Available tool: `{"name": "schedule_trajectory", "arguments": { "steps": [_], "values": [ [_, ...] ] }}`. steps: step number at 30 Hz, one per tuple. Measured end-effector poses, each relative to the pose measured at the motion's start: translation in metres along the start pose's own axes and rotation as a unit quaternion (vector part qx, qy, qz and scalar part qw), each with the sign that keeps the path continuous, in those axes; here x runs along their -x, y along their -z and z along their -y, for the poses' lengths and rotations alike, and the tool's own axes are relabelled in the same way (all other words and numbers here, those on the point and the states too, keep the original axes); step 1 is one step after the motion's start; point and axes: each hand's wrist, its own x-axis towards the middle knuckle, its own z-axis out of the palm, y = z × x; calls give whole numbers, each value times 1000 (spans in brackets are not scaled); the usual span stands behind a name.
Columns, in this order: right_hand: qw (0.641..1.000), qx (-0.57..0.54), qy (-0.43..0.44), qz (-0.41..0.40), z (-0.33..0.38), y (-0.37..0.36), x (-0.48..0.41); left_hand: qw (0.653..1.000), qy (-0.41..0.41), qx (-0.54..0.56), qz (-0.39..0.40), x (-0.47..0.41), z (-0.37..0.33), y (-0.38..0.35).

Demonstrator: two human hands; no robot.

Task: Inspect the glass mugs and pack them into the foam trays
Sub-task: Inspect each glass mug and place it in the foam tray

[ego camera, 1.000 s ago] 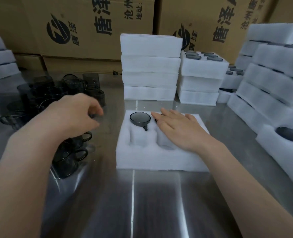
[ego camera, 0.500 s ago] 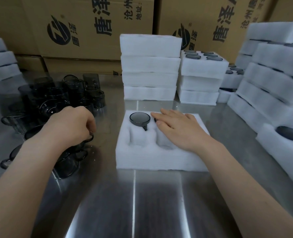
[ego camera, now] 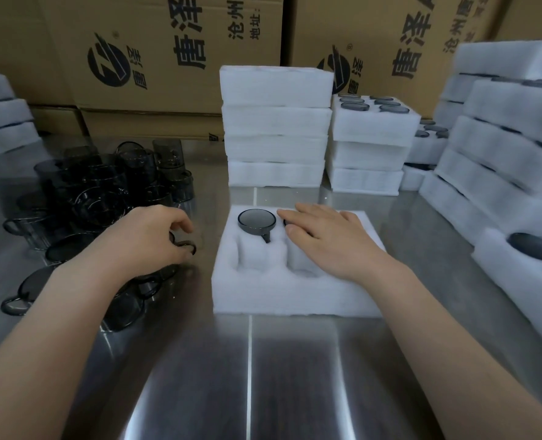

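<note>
A white foam tray lies mid-table. One smoky glass mug sits in its back-left cavity, handle pointing toward me. My right hand rests flat, fingers straight, over the back-right cavity, where a dark mug rim just shows at the thumb. The two front cavities hold nothing. Left of the tray stands a crowd of dark glass mugs. My left hand is down among the nearest ones, its fingers curled round the handle of a mug whose body my hand hides.
Stacked foam trays stand behind the tray, next to a filled stack. More filled trays line the right side, and foam pieces the far left. Cardboard boxes form the back wall. The steel table runs toward me.
My left hand dropped from above the mugs onto the nearest ones and curled its fingers at a handle. My right hand stayed on the tray.
</note>
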Motion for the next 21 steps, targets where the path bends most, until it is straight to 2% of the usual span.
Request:
{"name": "schedule_trajectory", "arguments": {
  "steps": [2, 5, 10, 13, 15, 17, 19, 21],
  "values": [
    [1000, -1, 1, -3, -1, -1, 0, 1000, 14, -6, 6, 0, 1, 0],
    [1000, 1, -1, -1, 0, 0, 0, 999, 12, 30, -36, -1, -4, 0],
    [999, -26, 2, -24, 1, 2, 1, 972, -27, 86, -216, -3, -30, 12],
    [986, -119, 10, -113, 1, 3, 1, 939, -100, 163, -286, -3, -59, 16],
    [946, -250, 21, -206, 6, 5, 2, 926, -154, 205, -277, -3, -81, 13],
    [881, -404, 19, -246, 8, 9, 2, 919, -197, 235, -248, -4, -99, 6],
    [813, -544, -6, -209, 6, 15, 0, 910, -238, 250, -229, -6, -113, -2],
    [759, -632, -36, -152, 2, 21, -1, 899, -275, 260, -219, -8, -122, -12]
  ]
}}
